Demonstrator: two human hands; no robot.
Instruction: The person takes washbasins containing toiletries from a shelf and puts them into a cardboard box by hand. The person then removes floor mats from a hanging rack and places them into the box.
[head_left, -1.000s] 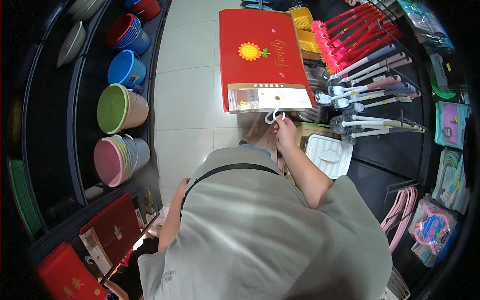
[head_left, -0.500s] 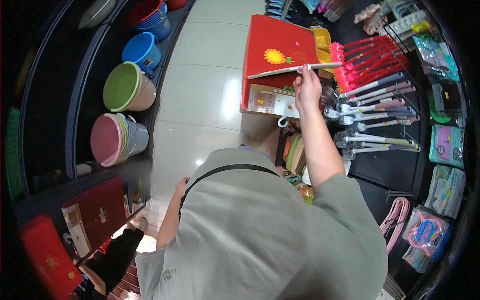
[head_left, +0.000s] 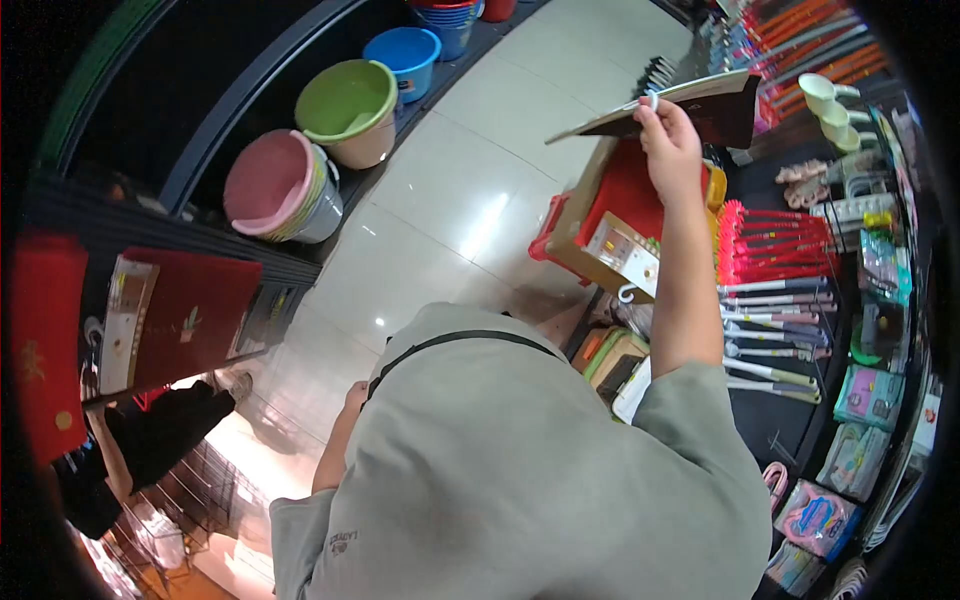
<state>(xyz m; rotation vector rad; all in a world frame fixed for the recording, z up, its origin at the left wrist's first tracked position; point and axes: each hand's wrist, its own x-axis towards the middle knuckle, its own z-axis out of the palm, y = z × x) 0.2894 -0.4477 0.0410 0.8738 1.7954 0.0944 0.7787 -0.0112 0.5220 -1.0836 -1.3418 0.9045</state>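
My right hand (head_left: 672, 140) is raised at the upper right, fingers closed on the white hook at the edge of a folded door mat (head_left: 715, 105). The mat tilts over a cart, its dark side showing. Under it, a red mat (head_left: 632, 185) with a cardboard label and white hook (head_left: 627, 292) lies in a cardboard box (head_left: 575, 205). My left hand (head_left: 356, 394) hangs low beside my shirt, near nothing; its fingers are mostly hidden.
Nested buckets (head_left: 275, 185) line the dark shelf at left. Brushes (head_left: 775, 245) and packaged goods fill the rack at right. At lower left, another person's arm (head_left: 110, 450) is beside dark red mats (head_left: 195, 315). Pale tiled floor (head_left: 450, 200) runs between the shelves.
My right hand has lifted the folded mat up and away from the box, exposing the red mat beneath. The view has turned, and the shelves appear shifted right.
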